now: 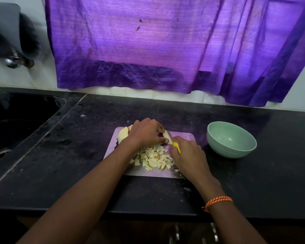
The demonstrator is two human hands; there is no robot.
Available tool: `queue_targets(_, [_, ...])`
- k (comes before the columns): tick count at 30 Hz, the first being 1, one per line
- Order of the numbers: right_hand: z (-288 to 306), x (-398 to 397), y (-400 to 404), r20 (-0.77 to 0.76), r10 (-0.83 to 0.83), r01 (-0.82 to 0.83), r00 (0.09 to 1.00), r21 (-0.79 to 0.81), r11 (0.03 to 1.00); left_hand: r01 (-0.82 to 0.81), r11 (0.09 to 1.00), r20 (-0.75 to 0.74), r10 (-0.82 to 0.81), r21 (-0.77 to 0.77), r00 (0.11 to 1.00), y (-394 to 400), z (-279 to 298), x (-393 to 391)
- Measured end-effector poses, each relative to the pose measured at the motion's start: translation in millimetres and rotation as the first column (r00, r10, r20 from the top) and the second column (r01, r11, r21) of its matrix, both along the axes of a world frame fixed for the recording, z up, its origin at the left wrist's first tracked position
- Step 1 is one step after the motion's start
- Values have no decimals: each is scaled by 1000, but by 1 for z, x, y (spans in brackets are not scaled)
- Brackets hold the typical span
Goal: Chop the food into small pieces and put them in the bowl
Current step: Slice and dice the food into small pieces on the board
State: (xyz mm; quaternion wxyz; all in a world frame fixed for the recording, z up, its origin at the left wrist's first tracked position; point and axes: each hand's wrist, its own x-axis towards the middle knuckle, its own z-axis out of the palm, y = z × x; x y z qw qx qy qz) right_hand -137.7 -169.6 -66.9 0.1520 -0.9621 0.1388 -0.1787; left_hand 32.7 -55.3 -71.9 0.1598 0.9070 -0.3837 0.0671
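Slicing food slice (166,136) with knife (174,143), bowl (231,140) beside board (183,136)

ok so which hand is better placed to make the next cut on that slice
Right. The right hand already grips the yellow-handled knife with its blade at the slice, while the left hand pins that slice on the cutting board.

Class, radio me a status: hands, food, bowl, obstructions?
Left hand pins slice; right hand grips knife. Chopped pile on board. Bowl empty. Nothing blocking.
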Motion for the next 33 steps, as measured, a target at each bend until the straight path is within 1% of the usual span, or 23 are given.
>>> queue_targets(5, [-3,-24,6,-2,-15,14,1000,-12,1000,-1,1000,-1,1,8,1000,0,1,0])
queue_targets(12, [-10,-71,2,34,-21,21,999,13,1000,-6,1000,-44,6,12,999,0,4,-3])
queue_targets(17, [-11,-86,1,40,-51,49,998,55,997,2,1000,-47,-2,11,999,1,6,-5])
queue_targets(21, [-6,-82,2,96,-76,68,992,92,993,-1,1000,-31,2,12,1000,0,7,-5])
queue_targets(25, [0,-64,8,54,-77,73,996,76,994,-12,1000,-4,12,10,1000,0,6,-3])
queue_targets(29, [4,-40,8,54,-79,73,995,96,993,-16,1000,2,16,6,1000,0,5,-1])
queue_targets(33, [4,-13,4,50,-55,51,997,66,996,-12,1000,12,12,1,1000,-2,4,-1])
